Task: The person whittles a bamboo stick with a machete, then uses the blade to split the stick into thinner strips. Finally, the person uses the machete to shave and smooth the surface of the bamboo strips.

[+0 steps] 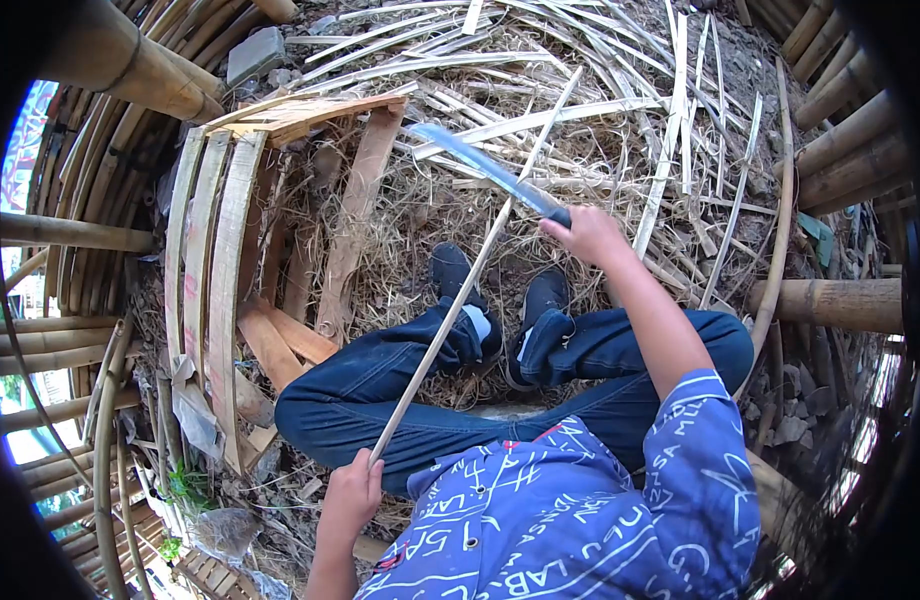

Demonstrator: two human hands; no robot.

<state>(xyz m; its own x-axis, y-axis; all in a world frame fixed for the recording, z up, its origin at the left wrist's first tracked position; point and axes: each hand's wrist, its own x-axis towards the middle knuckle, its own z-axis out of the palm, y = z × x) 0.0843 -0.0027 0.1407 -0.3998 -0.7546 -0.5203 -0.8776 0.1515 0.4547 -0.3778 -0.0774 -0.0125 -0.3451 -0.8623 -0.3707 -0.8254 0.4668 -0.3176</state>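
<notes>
My left hand [352, 493] is closed round the near end of a long, thin bamboo strip [442, 332], close beside my bent knee. The strip slants up and away across my legs to the upper middle of the view. In my right hand [588, 236] is the dark handle of a machete [477, 163], gripped with the fingers wrapped round it. Its long blade points to the upper left and overlaps the strip in this view. The blade looks slightly blurred.
A wooden crate [220, 270] stands on its side at the left. Pale split bamboo strips [520, 124] and fibrous shavings [400, 215] litter the ground ahead. Bamboo poles [830, 305] wall both sides. A concrete block [255, 55] lies at the far left, and a plastic bag [225, 532] lies near left.
</notes>
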